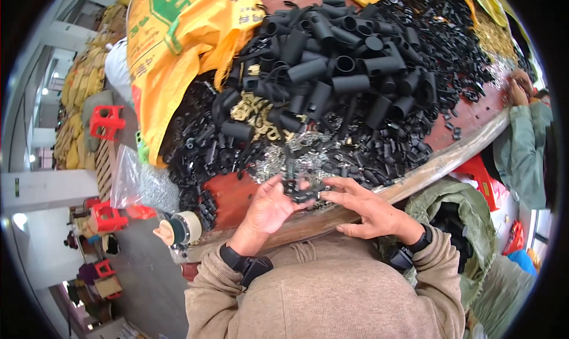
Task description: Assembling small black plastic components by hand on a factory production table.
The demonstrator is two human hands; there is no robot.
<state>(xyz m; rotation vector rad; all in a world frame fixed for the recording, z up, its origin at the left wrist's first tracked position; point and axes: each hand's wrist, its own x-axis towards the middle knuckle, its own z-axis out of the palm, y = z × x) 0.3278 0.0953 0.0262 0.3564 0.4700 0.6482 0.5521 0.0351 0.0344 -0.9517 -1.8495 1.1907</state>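
Observation:
My left hand (271, 207) is turned palm up at the near edge of the table, its fingers curled round a small black plastic part (302, 195). Just right of it is my right hand (368, 210), its fingers stretched out and its thumb apart. The right fingertips come close to the part's right end; whether they touch it, I cannot tell. Beyond both hands lies a scatter of small silvery metal pieces (311, 146). A heap of black plastic tubes (338, 60) rises farther back, with a cluster of cream-coloured clips (255, 115) at its left side.
Small black parts (201, 137) spread left of the heap beside a yellow woven sack (184, 48). A cream and dark green jar (181, 227) stands at the left edge. Another person's green sleeve (521, 143) shows at right. A green sack (474, 214) stands nearby.

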